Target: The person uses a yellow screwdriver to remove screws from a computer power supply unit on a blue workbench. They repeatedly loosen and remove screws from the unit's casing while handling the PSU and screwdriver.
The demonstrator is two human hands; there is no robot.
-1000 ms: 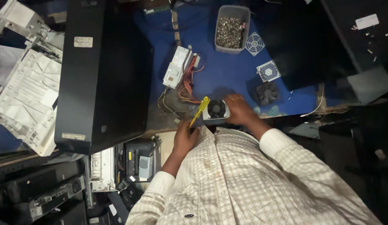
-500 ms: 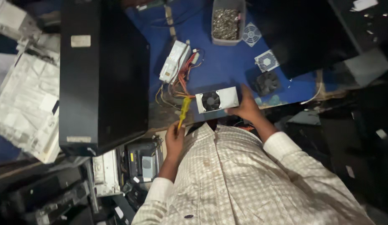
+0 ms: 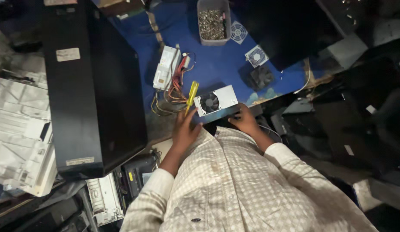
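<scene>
My left hand (image 3: pixel 185 129) is shut on a yellow-handled screwdriver (image 3: pixel 191 95), which points away from me beside the left end of a silver power supply box (image 3: pixel 221 101) with a round black fan. My right hand (image 3: pixel 245 121) grips the near right edge of that box. The box lies at the near edge of the blue table top (image 3: pixel 208 64), just in front of my checked shirt.
A tall black computer case (image 3: pixel 94 81) lies to the left. A second power supply with a bundle of coloured wires (image 3: pixel 167 73) sits beyond the screwdriver. A clear tub of screws (image 3: pixel 213 23), two white fan grilles (image 3: pixel 256 56) and a black fan (image 3: pixel 262 76) are further back.
My right hand has slid from the top of the power supply to its near edge, so the fan face now shows. My left hand with the screwdriver has shifted slightly beside it.
</scene>
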